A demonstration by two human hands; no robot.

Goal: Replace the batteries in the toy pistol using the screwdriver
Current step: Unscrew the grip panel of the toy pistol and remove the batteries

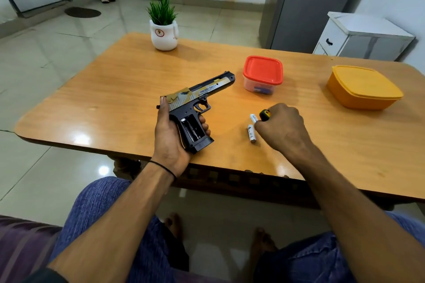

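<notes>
A black and gold toy pistol (202, 94) lies on its side on the wooden table (115, 99), barrel pointing to the far right. My left hand (170, 135) grips its handle, whose battery compartment (192, 128) is uncovered and looks dark inside. Two white batteries (251, 133) lie on the table right of the pistol. My right hand (280, 128) hovers just beside them, fingers curled down. The yellow and black end of a screwdriver handle (264, 114) pokes out past its knuckles; whether the hand holds it is hidden.
A clear box with a red lid (263, 71), something blue inside, stands behind the batteries. An orange lidded container (363, 87) sits at the right. A white pot with a green plant (163, 34) stands at the far edge. My knees are under the near edge.
</notes>
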